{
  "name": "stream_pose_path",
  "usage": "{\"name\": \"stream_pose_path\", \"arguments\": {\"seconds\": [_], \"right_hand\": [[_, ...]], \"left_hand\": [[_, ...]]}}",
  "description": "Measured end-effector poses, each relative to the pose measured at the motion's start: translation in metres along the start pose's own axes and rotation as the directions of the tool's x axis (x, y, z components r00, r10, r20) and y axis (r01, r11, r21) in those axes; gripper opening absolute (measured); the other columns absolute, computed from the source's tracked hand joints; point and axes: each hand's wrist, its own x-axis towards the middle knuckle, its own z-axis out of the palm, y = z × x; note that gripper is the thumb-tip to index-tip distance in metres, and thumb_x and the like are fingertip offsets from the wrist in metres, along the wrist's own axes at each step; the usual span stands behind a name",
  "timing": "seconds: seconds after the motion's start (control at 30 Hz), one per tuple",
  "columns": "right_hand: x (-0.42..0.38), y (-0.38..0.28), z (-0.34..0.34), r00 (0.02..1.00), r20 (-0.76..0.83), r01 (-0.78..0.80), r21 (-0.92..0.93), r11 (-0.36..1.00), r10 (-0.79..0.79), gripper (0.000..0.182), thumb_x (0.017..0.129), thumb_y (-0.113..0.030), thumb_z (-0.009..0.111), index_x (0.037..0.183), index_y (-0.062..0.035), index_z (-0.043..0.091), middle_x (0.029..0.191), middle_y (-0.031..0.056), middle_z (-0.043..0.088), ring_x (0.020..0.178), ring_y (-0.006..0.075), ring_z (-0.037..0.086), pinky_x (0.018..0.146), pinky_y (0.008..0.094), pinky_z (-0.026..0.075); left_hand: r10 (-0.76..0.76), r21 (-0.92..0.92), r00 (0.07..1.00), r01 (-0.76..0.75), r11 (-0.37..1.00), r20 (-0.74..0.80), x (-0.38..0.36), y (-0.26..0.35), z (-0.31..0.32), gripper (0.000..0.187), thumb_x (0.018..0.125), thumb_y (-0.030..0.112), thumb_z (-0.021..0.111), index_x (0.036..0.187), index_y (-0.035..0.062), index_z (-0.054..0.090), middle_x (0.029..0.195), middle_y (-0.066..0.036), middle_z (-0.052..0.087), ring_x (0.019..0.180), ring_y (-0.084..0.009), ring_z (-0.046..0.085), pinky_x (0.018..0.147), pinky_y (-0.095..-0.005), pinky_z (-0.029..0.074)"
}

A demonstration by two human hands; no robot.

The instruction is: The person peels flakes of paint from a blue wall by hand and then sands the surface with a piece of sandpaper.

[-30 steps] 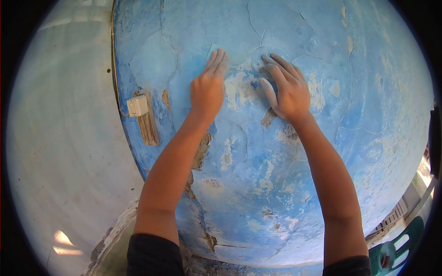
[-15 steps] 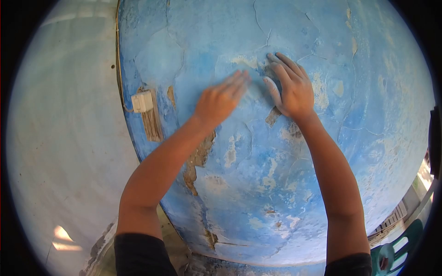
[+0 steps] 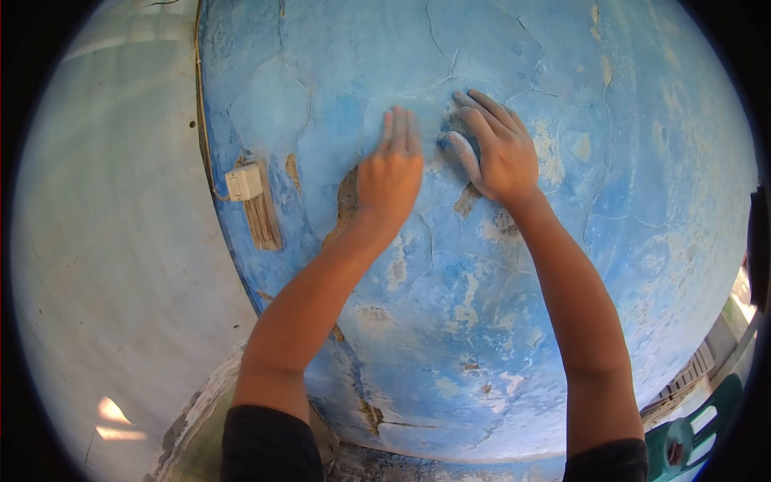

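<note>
"Nearest the camera, what are you showing?"

"Your 2 dark sleeves, the left [image 3: 269,446] and the right [image 3: 608,464], are framing your bare arms. Your left forearm [image 3: 313,297] is crossing in front of the blue wall [image 3: 482,281] and hiding part of it."

"How are your 2 hands standing?"

"Your left hand [image 3: 389,173] is opening flat, its fingers straight, close together and blurring at the tips. Your right hand [image 3: 507,157] is lying open on the wall, its greyish fingers slightly spreading and its thumb standing apart. I cannot tell whether anything is lying under either palm."

"And where is the surface you are working at?"

"The blue wall is facing you, directly behind both hands. 1 brown patch [image 3: 347,197] is showing beside your left wrist, and 1 smaller patch [image 3: 466,201] is showing just below your right hand. Thin cracks are running above."

"What is standing around you?"

"Well to the left of your left hand, 1 switch box [image 3: 243,183] is jutting out over a wooden strip [image 3: 262,217]. Past it, a pale wall [image 3: 120,241] is meeting the blue. At the lower right, a green chair [image 3: 727,398] is standing, and a slatted object [image 3: 691,373] is showing behind it."
</note>
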Motion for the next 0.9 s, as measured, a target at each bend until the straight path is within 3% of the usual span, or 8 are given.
{"name": "stream_pose_path", "arguments": {"seconds": [0.03,0.1,0.23,0.47,0.6,0.63,0.7,0.9], "right_hand": [[0.001,0.002,0.000,1.000,0.001,0.004,0.001,1.000,-0.004,0.032,0.102,-0.035,0.072,0.114,-0.0051,0.071,0.137,0.0131,0.075,0.137,0.0341,0.065,0.109,0.0468,0.053],[0.000,0.003,0.003,1.000,-0.008,0.006,0.004,1.000,-0.006,0.032,0.103,-0.036,0.071,0.114,-0.0056,0.071,0.137,0.0124,0.075,0.137,0.0337,0.064,0.110,0.0468,0.052],[-0.002,0.000,0.002,0.999,-0.012,-0.045,0.001,0.999,0.045,0.030,0.104,-0.034,0.069,0.114,-0.0063,0.071,0.139,0.0119,0.075,0.138,0.0334,0.064,0.113,0.0474,0.050],[0.001,0.001,0.004,0.997,-0.059,-0.055,-0.087,0.995,0.050,0.024,0.107,-0.027,0.065,0.118,-0.0072,0.071,0.141,0.0108,0.074,0.139,0.0330,0.064,0.116,0.0498,0.047],[0.000,0.003,0.005,0.993,-0.086,-0.093,-0.085,0.992,0.086,0.023,0.108,-0.025,0.063,0.118,-0.0062,0.071,0.141,0.0119,0.074,0.138,0.0338,0.064,0.116,0.0500,0.046],[0.001,0.003,0.004,0.991,-0.099,-0.101,-0.075,0.992,0.093,0.023,0.108,-0.024,0.063,0.119,-0.0053,0.071,0.140,0.0138,0.074,0.138,0.0347,0.064,0.116,0.0506,0.046],[0.001,0.005,0.003,0.986,-0.113,-0.129,-0.058,0.990,0.122,0.024,0.108,-0.024,0.063,0.119,-0.0042,0.070,0.139,0.0153,0.074,0.138,0.0359,0.064,0.115,0.0506,0.046],[-0.003,0.004,-0.001,0.978,-0.128,-0.162,0.041,0.986,0.166,0.025,0.106,-0.022,0.064,0.119,0.0000,0.069,0.139,0.0203,0.072,0.139,0.0408,0.062,0.117,0.0520,0.046]], "left_hand": [[-0.005,0.001,1.000,0.005,1.000,-0.001,-0.005,-0.002,0.002,0.052,0.093,-0.009,0.063,0.144,-0.0011,0.067,0.155,-0.019,0.063,0.139,-0.0322,0.065,0.094,-0.0375,0.067],[0.318,0.001,0.947,-0.318,0.948,-0.049,-0.020,-0.014,0.006,0.049,0.093,-0.006,0.064,0.142,-0.0026,0.067,0.154,-0.020,0.063,0.138,-0.0319,0.067,0.095,-0.0382,0.066],[0.089,0.034,0.989,-0.086,0.996,-0.119,0.013,-0.033,-0.002,0.047,0.094,-0.006,0.065,0.140,-0.0018,0.069,0.151,-0.021,0.066,0.137,-0.0296,0.068,0.086,-0.0351,0.069],[0.218,-0.096,0.964,-0.234,0.968,-0.152,-0.010,-0.002,0.011,0.048,0.093,-0.006,0.065,0.140,0.0005,0.069,0.151,-0.020,0.066,0.138,-0.0285,0.067,0.089,-0.0355,0.068],[-0.106,-0.055,0.986,0.099,0.994,-0.131,0.012,0.009,0.007,0.053,0.093,-0.007,0.065,0.144,0.0037,0.067,0.153,-0.016,0.066,0.139,-0.0280,0.067,0.094,-0.0375,0.067],[-0.108,-0.060,0.985,0.101,0.993,-0.132,0.002,0.016,0.013,0.053,0.093,-0.007,0.065,0.144,0.0037,0.067,0.153,-0.016,0.066,0.139,-0.0280,0.067,0.094,-0.0375,0.067],[0.190,-0.128,0.958,-0.221,0.967,-0.216,-0.022,0.027,0.028,0.059,0.091,-0.012,0.061,0.148,0.0044,0.065,0.156,-0.015,0.064,0.140,-0.0294,0.065,0.093,-0.0370,0.067],[0.060,-0.104,0.988,-0.076,0.992,-0.145,0.006,-0.007,0.010,0.060,0.090,-0.013,0.062,0.146,0.0049,0.067,0.155,-0.012,0.065,0.140,-0.0285,0.066,0.091,-0.0359,0.067]]}}
